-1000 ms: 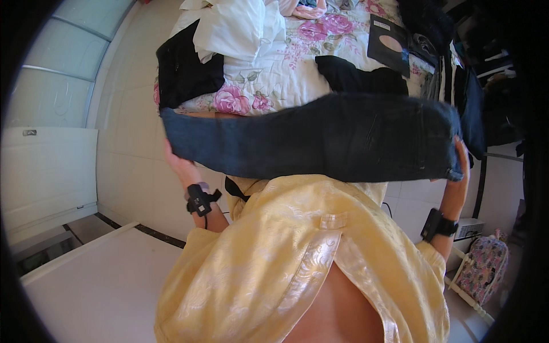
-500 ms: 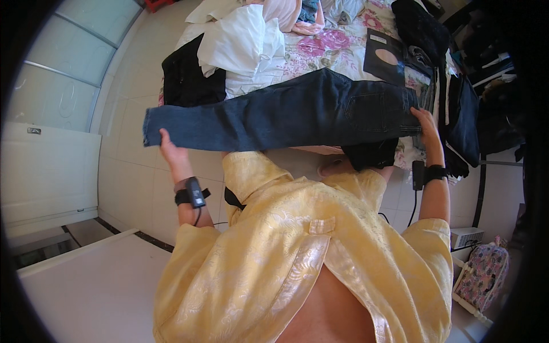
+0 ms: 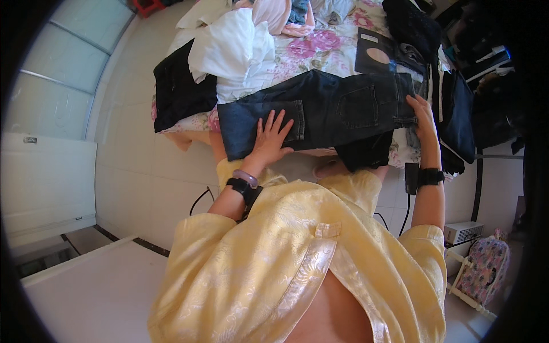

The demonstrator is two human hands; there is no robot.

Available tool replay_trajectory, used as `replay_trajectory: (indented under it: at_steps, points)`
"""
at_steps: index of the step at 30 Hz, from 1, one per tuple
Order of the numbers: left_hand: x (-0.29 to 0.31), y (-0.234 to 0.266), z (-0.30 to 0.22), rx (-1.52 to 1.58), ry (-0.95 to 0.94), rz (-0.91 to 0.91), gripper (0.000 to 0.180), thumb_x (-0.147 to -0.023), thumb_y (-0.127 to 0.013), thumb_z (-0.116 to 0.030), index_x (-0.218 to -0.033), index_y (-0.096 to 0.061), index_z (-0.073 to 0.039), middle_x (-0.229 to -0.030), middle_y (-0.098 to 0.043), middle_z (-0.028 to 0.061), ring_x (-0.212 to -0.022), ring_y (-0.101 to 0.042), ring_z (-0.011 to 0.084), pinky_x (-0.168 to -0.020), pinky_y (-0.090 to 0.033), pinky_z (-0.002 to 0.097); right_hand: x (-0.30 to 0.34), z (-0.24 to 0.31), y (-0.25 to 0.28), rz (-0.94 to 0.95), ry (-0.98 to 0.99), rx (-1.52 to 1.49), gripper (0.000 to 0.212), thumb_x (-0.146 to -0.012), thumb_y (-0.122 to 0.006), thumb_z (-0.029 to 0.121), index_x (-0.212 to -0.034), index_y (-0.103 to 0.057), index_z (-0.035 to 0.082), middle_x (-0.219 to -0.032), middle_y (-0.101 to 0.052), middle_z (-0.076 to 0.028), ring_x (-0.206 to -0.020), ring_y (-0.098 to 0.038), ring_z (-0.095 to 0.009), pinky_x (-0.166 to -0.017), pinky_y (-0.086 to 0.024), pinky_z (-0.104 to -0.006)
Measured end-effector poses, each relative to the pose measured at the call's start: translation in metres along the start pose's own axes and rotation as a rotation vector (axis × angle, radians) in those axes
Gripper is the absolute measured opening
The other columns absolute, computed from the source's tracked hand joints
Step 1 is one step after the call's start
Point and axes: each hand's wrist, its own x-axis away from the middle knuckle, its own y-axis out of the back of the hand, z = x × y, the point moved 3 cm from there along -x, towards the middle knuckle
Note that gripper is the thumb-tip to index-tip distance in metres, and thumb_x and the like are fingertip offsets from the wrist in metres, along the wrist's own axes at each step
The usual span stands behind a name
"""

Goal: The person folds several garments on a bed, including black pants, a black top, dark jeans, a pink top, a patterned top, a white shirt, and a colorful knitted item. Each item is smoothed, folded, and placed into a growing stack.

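Note:
Dark blue jeans (image 3: pixel 326 108) lie lengthwise across the near edge of the bed, the lower legs folded back over the rest. My left hand (image 3: pixel 271 140) presses flat on that folded part, fingers spread, close to the hem. At the other end my right hand (image 3: pixel 424 118) grips the waistband, with some of its fingers hidden beneath the cloth. Below the jeans, a black garment (image 3: pixel 366 151) hangs over the bed's edge.
The floral bed (image 3: pixel 291 71) bears a white garment (image 3: pixel 229 48), folded black clothing (image 3: pixel 183 91) and a dark flat packet (image 3: pixel 374 51). Dark clothes (image 3: pixel 457 108) are piled at the right. A white cabinet (image 3: pixel 48 183) stands left; a patterned backpack (image 3: pixel 486 268) is at lower right.
My left hand has carried the hem end rightward, folding the legs over, and now lies open on the fold. My right hand has stayed at the waistband.

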Motion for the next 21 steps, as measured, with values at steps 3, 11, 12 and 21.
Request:
replay_trajectory:
  at_steps: [3, 11, 12, 21]
  points:
    - [0.019, 0.026, 0.025, 0.045, 0.01, -0.136, 0.065, -0.073, -0.076, -0.033, -0.13, -0.055, -0.011, -0.149, -0.037, 0.013, -0.142, -0.025, 0.0355, -0.111, -0.019, 0.0586, 0.027, 0.042, -0.047, 0.145, 0.068, 0.033, 0.033, -0.091, -0.061, 0.015, -0.114, -0.059, -0.008, -0.097, -0.067, -0.007, -0.078, -0.063, -0.012, -0.071, -0.05, -0.0242]
    - [0.073, 0.034, 0.12, 1.685, 0.753, -0.618, 0.061, -0.098, -0.041, -0.052, -0.141, -0.043, -0.01, -0.144, -0.044, 0.0074, -0.133, -0.04, 0.0205, -0.111, -0.031, 0.0343, 0.126, 0.007, -0.274, 0.676, 0.721, 0.72, 0.039, -0.094, -0.055, 0.033, -0.124, -0.06, 0.009, -0.122, -0.062, -0.013, -0.103, -0.063, -0.032, -0.089, -0.048, -0.0432]
    - [0.072, 0.033, 0.124, 1.691, 0.671, -0.64, 0.059, -0.098, -0.046, -0.048, -0.142, -0.042, -0.009, -0.145, -0.042, 0.0073, -0.133, -0.039, 0.0201, -0.111, -0.031, 0.0343, 0.123, -0.009, -0.287, 0.566, 0.841, 0.869, 0.04, -0.093, -0.056, 0.034, -0.125, -0.059, 0.011, -0.129, -0.057, -0.011, -0.111, -0.057, -0.031, -0.095, -0.043, -0.0459]
    - [0.06, 0.03, 0.124, 1.346, 0.635, -0.519, 0.092, -0.074, -0.074, 0.002, -0.151, -0.023, -0.011, -0.145, -0.04, 0.0073, -0.132, -0.039, 0.0224, -0.11, -0.032, 0.0356, 0.052, -0.102, -0.247, -0.048, 0.928, 0.555, 0.076, -0.072, -0.081, 0.02, -0.136, -0.044, 0.007, -0.143, -0.04, -0.017, -0.132, -0.038, -0.035, -0.109, -0.033, -0.0439]
